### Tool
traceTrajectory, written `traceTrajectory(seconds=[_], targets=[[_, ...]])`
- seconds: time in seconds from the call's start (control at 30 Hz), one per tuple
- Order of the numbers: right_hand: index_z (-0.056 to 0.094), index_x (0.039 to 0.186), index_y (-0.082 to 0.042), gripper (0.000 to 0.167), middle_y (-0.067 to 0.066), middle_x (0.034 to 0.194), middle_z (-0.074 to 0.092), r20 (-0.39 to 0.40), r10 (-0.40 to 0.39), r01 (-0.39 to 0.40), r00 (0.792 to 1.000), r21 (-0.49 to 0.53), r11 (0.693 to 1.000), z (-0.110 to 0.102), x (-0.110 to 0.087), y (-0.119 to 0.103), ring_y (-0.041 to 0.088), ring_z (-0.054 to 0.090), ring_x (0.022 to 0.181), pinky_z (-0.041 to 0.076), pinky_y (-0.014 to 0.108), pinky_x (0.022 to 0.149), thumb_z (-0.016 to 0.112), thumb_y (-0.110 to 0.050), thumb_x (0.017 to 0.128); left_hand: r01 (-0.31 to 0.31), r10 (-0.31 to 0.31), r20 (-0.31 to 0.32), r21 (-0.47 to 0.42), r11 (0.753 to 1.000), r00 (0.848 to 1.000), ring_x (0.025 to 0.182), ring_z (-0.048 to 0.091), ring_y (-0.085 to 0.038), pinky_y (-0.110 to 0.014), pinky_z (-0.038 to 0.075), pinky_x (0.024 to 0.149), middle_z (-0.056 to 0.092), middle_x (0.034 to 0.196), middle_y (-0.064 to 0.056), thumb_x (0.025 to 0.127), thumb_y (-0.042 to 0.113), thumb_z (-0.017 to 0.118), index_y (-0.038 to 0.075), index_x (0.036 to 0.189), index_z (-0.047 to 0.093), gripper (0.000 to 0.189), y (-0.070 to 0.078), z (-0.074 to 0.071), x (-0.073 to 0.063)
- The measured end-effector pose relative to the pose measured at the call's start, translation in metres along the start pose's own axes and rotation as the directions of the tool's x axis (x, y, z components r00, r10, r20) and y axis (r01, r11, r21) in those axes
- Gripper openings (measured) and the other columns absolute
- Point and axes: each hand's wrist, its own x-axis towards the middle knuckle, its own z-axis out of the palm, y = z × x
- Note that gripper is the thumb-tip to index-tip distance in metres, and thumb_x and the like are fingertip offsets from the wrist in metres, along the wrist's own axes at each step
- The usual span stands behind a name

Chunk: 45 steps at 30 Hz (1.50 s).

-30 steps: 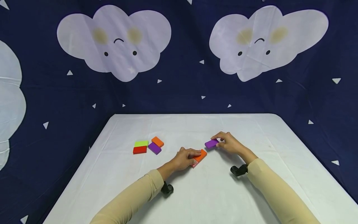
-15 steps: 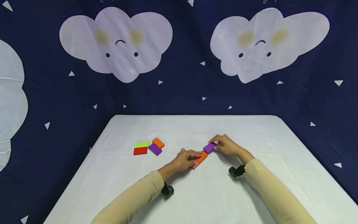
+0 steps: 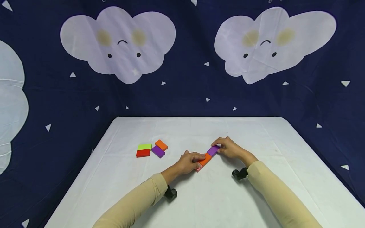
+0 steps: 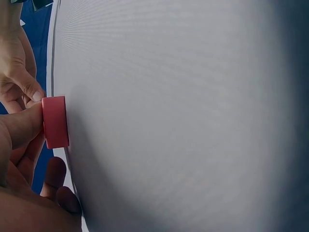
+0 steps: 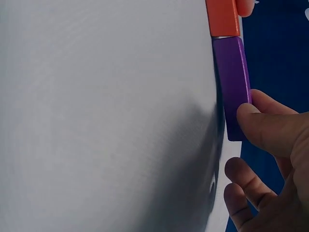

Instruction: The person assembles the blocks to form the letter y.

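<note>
In the head view, a pink block [image 3: 198, 169], an orange block [image 3: 206, 159] and a purple block [image 3: 213, 150] form a slanting row on the white table. My left hand [image 3: 187, 162] grips the near end of the row, thumb by the pink block and fingers over the orange one. My right hand [image 3: 231, 148] pinches the far part of the purple block between thumb and fingers. In the right wrist view, the purple block [image 5: 232, 87] meets the orange block [image 5: 223, 18] end to end. The left wrist view shows the pink block [image 4: 56, 122] against the left thumb.
To the left of the hands lie a lime green block [image 3: 144, 147], a red block [image 3: 143, 153], a second purple block [image 3: 158, 151] and a second orange block [image 3: 161, 145], grouped closely. A dark blue cloth with clouds [image 3: 182, 98] hangs behind the white table [image 3: 182, 202].
My right hand has brought the purple block left and slightly nearer, turning it in line with the orange block until their ends meet. My left hand has stayed in place.
</note>
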Motion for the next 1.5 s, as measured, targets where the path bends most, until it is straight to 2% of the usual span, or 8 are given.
traceTrajectory(seconds=[0.17, 0.3, 0.47, 0.63, 0.77, 1.0, 1.2, 1.5], targets=[[0.062, 0.123, -0.014, 0.038, 0.008, 0.118, 0.063, 0.005, 0.024, -0.024, 1.000, -0.001, 1.000, 0.000, -0.001, -0.001, 0.023, 0.044, 0.089, 0.033, 0.029, 0.075, 0.065, -0.008, 0.085, 0.007, -0.007, 0.001, -0.007, 1.000, 1.000, 0.101, 0.042, -0.015, -0.040, 0.025, 0.098, 0.057, 0.134, 0.008, 0.086, 0.011, 0.065, 0.014, 0.120, 0.066, 0.034, -0.001, 0.001, 0.000], [0.058, 0.128, -0.013, 0.047, 0.011, 0.123, 0.061, -0.021, 0.064, -0.064, 0.998, 0.020, 0.998, -0.004, -0.004, -0.009, 0.027, 0.046, 0.096, 0.036, 0.032, 0.077, 0.070, -0.017, 0.083, -0.014, 0.014, -0.014, -0.017, 1.000, 1.000, 0.103, 0.042, -0.015, -0.041, 0.025, 0.097, 0.058, 0.134, 0.007, 0.086, 0.011, 0.065, 0.013, 0.119, 0.067, 0.033, -0.003, 0.002, 0.002], [0.057, 0.129, -0.013, 0.050, 0.011, 0.126, 0.059, -0.062, 0.088, -0.086, 0.994, 0.036, 0.996, -0.008, -0.006, -0.014, 0.030, 0.048, 0.103, 0.040, 0.035, 0.079, 0.071, -0.024, 0.082, -0.040, 0.040, -0.029, -0.023, 0.999, 0.999, 0.102, 0.043, -0.017, -0.040, 0.025, 0.093, 0.059, 0.132, 0.004, 0.085, 0.010, 0.066, 0.011, 0.117, 0.067, 0.032, -0.005, 0.002, 0.002], [0.057, 0.129, -0.010, 0.051, 0.011, 0.126, 0.060, -0.086, 0.108, -0.104, 0.990, 0.049, 0.993, -0.006, -0.008, -0.017, 0.031, 0.049, 0.103, 0.039, 0.035, 0.079, 0.071, -0.025, 0.083, -0.040, 0.039, -0.025, -0.024, 0.999, 0.999, 0.103, 0.043, -0.018, -0.043, 0.025, 0.096, 0.059, 0.133, 0.004, 0.086, 0.010, 0.066, 0.010, 0.118, 0.067, 0.032, -0.005, 0.002, 0.002], [0.058, 0.128, -0.009, 0.051, 0.013, 0.126, 0.060, -0.129, 0.172, -0.169, 0.977, 0.037, 0.985, -0.003, -0.008, -0.018, 0.032, 0.049, 0.103, 0.039, 0.035, 0.079, 0.071, -0.028, 0.083, -0.028, 0.027, -0.020, -0.023, 0.999, 0.999, 0.103, 0.043, -0.017, -0.044, 0.024, 0.099, 0.058, 0.134, 0.005, 0.086, 0.011, 0.065, 0.010, 0.119, 0.067, 0.033, -0.004, 0.001, 0.002], [0.062, 0.123, -0.009, 0.048, 0.015, 0.126, 0.061, -0.217, 0.267, -0.272, 0.939, 0.006, 0.962, 0.006, -0.012, -0.014, 0.031, 0.049, 0.096, 0.037, 0.037, 0.077, 0.072, -0.030, 0.080, 0.000, -0.001, -0.008, -0.033, 0.999, 1.000, 0.110, 0.043, -0.020, -0.046, 0.023, 0.102, 0.057, 0.135, 0.006, 0.087, 0.011, 0.064, 0.012, 0.120, 0.066, 0.034, -0.003, 0.001, 0.001], [0.065, 0.119, -0.010, 0.047, 0.014, 0.122, 0.063, -0.248, 0.268, -0.279, 0.931, -0.008, 0.960, 0.014, -0.014, -0.016, 0.030, 0.048, 0.094, 0.034, 0.040, 0.080, 0.073, -0.032, 0.079, -0.030, 0.029, -0.009, -0.057, 0.998, 1.000, 0.132, 0.036, -0.032, -0.057, 0.011, 0.111, 0.057, 0.135, 0.001, 0.087, 0.008, 0.063, 0.008, 0.120, 0.065, 0.033, -0.004, 0.001, 0.001], [0.065, 0.119, -0.009, 0.044, 0.014, 0.119, 0.064, -0.247, 0.275, -0.285, 0.929, -0.007, 0.958, 0.017, -0.013, -0.020, 0.031, 0.048, 0.095, 0.033, 0.042, 0.082, 0.072, -0.030, 0.080, -0.035, 0.034, -0.018, -0.061, 0.998, 0.999, 0.130, 0.037, -0.031, -0.057, 0.014, 0.110, 0.057, 0.135, 0.001, 0.087, 0.009, 0.063, 0.008, 0.121, 0.065, 0.034, -0.004, 0.001, 0.000]])
